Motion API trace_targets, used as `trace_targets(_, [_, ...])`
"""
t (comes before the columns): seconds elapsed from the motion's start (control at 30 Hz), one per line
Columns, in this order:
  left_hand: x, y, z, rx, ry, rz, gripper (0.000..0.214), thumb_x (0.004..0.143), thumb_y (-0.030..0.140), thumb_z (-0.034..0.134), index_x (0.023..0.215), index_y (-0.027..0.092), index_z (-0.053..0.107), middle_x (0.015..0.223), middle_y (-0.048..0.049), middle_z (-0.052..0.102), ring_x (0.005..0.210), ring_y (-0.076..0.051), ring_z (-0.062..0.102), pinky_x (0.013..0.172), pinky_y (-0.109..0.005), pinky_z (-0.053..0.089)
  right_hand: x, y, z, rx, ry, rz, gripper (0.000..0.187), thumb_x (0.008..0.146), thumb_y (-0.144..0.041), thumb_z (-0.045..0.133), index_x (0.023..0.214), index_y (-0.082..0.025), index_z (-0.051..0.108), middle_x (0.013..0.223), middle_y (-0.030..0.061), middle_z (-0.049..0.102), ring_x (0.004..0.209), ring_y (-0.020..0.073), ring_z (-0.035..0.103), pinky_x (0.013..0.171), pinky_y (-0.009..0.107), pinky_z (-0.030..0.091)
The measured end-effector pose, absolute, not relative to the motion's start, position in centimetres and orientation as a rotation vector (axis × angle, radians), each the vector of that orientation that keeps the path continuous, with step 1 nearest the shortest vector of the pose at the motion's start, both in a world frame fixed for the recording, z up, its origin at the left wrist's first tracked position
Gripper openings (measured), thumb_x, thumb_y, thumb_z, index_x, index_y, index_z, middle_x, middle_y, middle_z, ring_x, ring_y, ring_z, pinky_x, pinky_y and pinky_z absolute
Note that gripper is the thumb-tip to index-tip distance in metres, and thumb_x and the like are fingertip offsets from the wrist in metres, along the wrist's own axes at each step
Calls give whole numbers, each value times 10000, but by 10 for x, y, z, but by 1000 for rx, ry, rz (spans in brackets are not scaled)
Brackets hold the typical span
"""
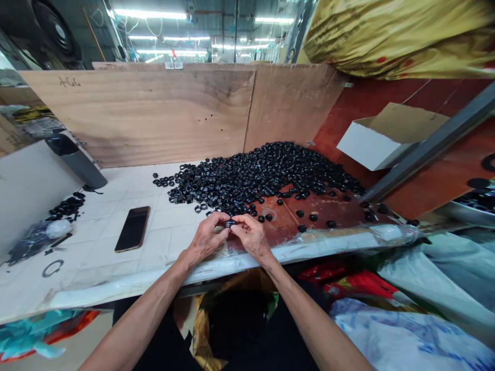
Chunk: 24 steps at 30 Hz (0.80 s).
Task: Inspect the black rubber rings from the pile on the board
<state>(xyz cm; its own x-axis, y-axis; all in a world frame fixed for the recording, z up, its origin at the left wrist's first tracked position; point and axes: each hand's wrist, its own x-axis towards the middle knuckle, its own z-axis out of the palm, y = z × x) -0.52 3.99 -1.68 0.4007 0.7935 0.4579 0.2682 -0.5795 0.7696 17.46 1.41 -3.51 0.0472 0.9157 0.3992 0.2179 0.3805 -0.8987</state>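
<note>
Black part point(230, 223), small and glossy, pinched between the fingertips of both hands; left hand point(207, 237) closed on its left end, right hand point(253, 234) on its right end, thumbs and forefingers nearly meeting around it. Exact shape hard to read, mostly covered by fingers. Grip sits just above the near side of the worktop, forearms reaching in from below. Directly beyond the grip: a broad pile point(270, 170) of similar black pieces, highest to the far right, thinning to ring-like pieces on the left. Right of the grip, scattered black caps point(313, 217) lie singly on a reddish-brown panel point(286, 219). Left of the grip, on white surfacing point(158, 234), a phone point(132, 229) lies flat, screen dark. Farther left, a flat ring point(53, 268), a clear bag point(29, 242) of dark pieces, and a leaning dark grey cylinder point(79, 159). Nearer than the grip, a white front edge point(328, 240), wrapped in plastic; below it a yellow-rimmed sack point(203, 335), dark inside. Behind the pile stands a plywood board point(162, 113). Far right of the grip, a white box point(371, 141) tilts behind a slanting metal bar point(429, 144); above that, a bulging yellow sack point(398, 36).
</note>
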Motion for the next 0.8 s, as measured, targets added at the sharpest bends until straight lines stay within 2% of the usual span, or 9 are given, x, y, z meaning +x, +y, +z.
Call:
trace_targets(0.17, [-6,41,-14,2096,839,1174,184,910,247,674,1087,199,682,1067,-62,707,943,-179,682,868,-338,581,172,11,-32,-1056,-1376,800,171,870,-317,684,993,-206,726,921,41,721,718,170,714,702,300,608])
trace_targets(0.33, [-8,42,-13,2179,782,1259,157,935,293,673,1051,192,704,1065,-90,722,1014,-211,684,911,-397,576,170,8,-29,-1094,-1370,769,179,895,-351,670,981,-206,729,890,40,720,647,166,716,651,294,607])
trace_targets(0.53, [-7,42,-14,2150,775,1262,148,931,286,687,1048,200,714,1057,-82,718,1004,-205,684,900,-384,576,174,7,-28,-1019,-1461,636,155,896,-294,669,1008,-225,752,1016,73,688,879,196,688,762,304,588])
trace_targets(0.7, [-5,40,-12,2067,808,1251,187,918,335,711,1046,198,713,1041,-74,712,942,-191,686,845,-354,588,175,6,-25,-980,-1454,672,174,912,-305,648,1020,-229,760,1058,87,690,962,217,686,810,326,592])
trace_targets(0.8, [-4,40,-14,2092,808,1255,195,919,341,712,1048,195,712,1027,-74,710,934,-189,686,847,-354,587,174,5,-24,-1000,-1427,643,156,914,-308,640,985,-225,751,1017,76,711,931,215,696,810,329,587])
